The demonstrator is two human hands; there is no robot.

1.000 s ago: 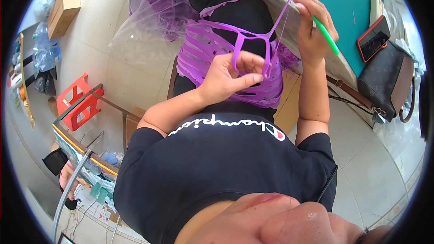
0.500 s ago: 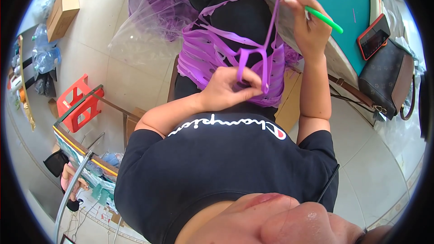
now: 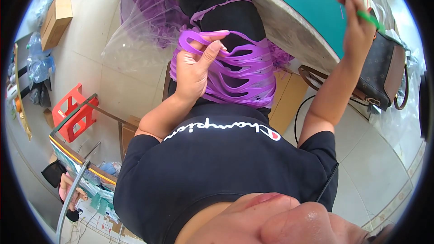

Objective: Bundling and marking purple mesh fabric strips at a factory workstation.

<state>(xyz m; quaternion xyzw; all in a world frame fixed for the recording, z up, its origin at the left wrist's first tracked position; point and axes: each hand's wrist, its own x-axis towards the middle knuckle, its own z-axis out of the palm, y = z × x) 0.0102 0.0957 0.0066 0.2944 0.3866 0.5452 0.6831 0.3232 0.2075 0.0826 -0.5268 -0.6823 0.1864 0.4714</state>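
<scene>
Head view: left forearm (image 3: 165, 108) angled upward; left hand (image 3: 192, 70) half curled, thumb and fingers pinching 1 loop of the flat, smooth purple slit sheet (image 3: 260, 68) — elongated openings, draped across black-clad thighs (image 3: 246, 20). Right arm (image 3: 332, 85) raised outward; right hand (image 3: 359, 29), well apart, fingers loosely extended, holds 1 slim green stick (image 3: 371, 21) — blurred — near the teal tabletop (image 3: 298, 6).

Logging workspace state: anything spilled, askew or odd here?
One small thing: a thin pinkish-purple sliver lies loose on the teal tabletop, near the right hand. It looks like a stray scrap; nothing else stands out.
</scene>
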